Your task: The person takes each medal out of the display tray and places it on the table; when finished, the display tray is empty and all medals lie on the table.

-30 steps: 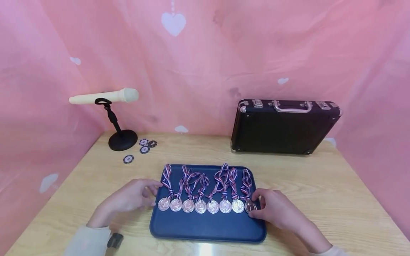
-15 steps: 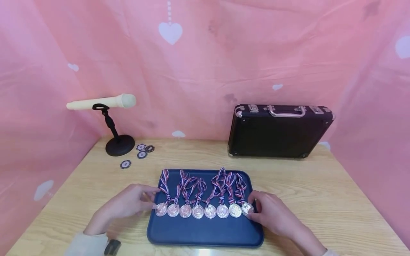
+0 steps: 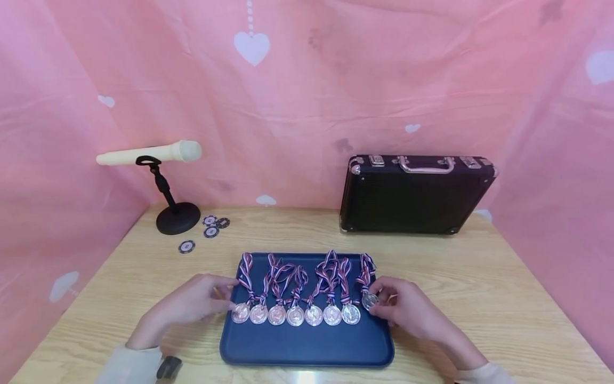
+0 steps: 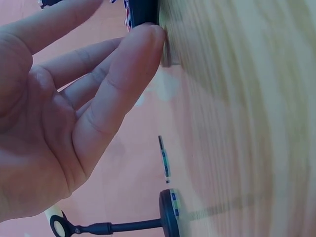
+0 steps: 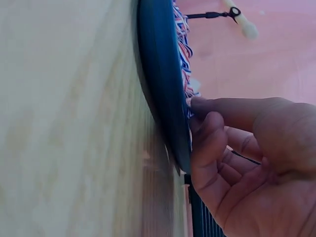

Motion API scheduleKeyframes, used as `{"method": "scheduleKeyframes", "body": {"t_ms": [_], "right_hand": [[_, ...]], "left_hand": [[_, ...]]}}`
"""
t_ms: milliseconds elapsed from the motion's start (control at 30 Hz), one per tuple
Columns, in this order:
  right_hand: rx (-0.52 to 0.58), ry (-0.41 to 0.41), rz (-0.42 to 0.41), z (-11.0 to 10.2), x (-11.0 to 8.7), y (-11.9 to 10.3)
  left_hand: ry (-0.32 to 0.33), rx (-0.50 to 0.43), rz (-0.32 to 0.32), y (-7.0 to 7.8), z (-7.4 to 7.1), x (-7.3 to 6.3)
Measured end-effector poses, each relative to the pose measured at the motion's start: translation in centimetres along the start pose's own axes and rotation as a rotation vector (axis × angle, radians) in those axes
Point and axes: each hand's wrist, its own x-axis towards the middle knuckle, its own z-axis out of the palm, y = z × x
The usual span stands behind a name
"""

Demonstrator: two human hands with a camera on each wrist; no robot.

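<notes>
On the wood-grained surface [image 3: 479, 288], a blue tray [image 3: 307, 344] bears a row of seven medals [image 3: 295, 316], each on a striped ribbon, with an eighth medal [image 3: 370, 301] at its right end. Half a second earlier, this last disc lay level with its neighbours; it now sits higher and tilted, a wider gap separating it from the seventh, and its ribbon reaches the tray's far right corner. The right hand [image 3: 408, 309] pinches the disc between thumb and finger, partly covering it and hiding a stretch of the tray's right rim. The left hand [image 3: 194, 298], fingers extended and gripping nothing, stays at the left rim beside the first medal. Behind the tray, to the right, stands a black briefcase [image 3: 414, 200], handle uppermost. At the far left, a white microphone [image 3: 144, 154] rests in a black stand [image 3: 177, 216], with four chips [image 3: 211, 232] lying near its base. A pink cloth [image 3: 307, 106] closes the background.
</notes>
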Motion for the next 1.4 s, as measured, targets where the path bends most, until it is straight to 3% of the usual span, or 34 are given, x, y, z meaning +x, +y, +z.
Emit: {"method": "scheduleKeyframes", "body": {"t_ms": [167, 433, 533, 733, 867, 1133, 1400], "right_hand": [[0.091, 0.039, 0.004, -1.5, 0.8, 0.4], [0.068, 0.208, 0.007, -4.4, 0.8, 1.1], [0.081, 0.170, 0.037, -4.6, 0.4, 2.1], [0.092, 0.000, 0.096, -4.4, 0.3, 3.9], [0.108, -0.038, 0.115, -4.4, 0.1, 4.2], [0.128, -0.081, 0.124, -5.0, -0.3, 3.7], [-0.114, 0.000, 0.129, -4.2, -0.4, 2.9]], "left_hand": [[0.007, -0.010, -0.075, 0.1, 0.3, 0.1], [0.030, -0.009, -0.118, 0.4, 0.3, 0.1], [0.033, 0.003, -0.129, 0.5, 0.2, 0.2], [0.031, 0.012, -0.139, 0.6, 0.2, 0.3], [0.020, 0.012, -0.118, 0.5, 0.2, 0.2], [-0.002, -0.026, -0.036, 0.3, 0.0, 0.1], [-0.002, -0.025, -0.038, 0.1, 0.0, -0.1]]}}
